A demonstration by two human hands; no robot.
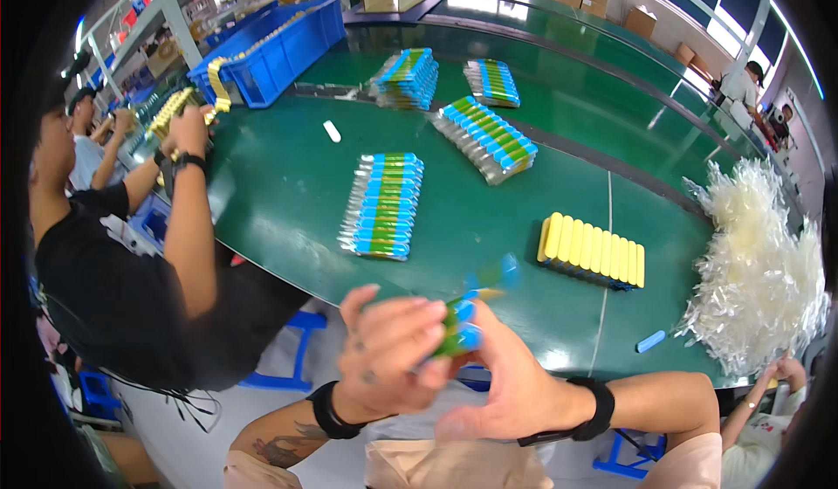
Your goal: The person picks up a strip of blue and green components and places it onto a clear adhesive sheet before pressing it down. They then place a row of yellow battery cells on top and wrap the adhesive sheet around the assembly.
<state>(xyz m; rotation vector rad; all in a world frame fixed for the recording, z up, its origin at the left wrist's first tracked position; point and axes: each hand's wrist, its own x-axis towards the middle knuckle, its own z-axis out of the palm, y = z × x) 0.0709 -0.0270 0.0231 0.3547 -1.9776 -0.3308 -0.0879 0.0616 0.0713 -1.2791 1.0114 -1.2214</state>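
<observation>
In front of my body, both hands are together over the table's near edge. My left hand (388, 349) curls its fingers around a small blue-and-green bundle of wrapped packets (461, 325). From the other side my right hand (515, 375) presses the same bundle between thumb and fingers. A blue end sticks up above the right hand, smeared by motion. Just beyond lies a neat row of blue-and-green packets (393, 205) with clear wrapper ends. To the right stands a row of yellow rounded bars (594, 249) with dark blue beneath.
More packet stacks (410, 79) sit farther back on the green table (489, 218). A heap of clear plastic wrappers (755, 266) is at the right, near a small blue piece (650, 341). A white piece (332, 131) lies left. A co-worker (131, 253) handles yellow strips beside a blue bin (271, 52).
</observation>
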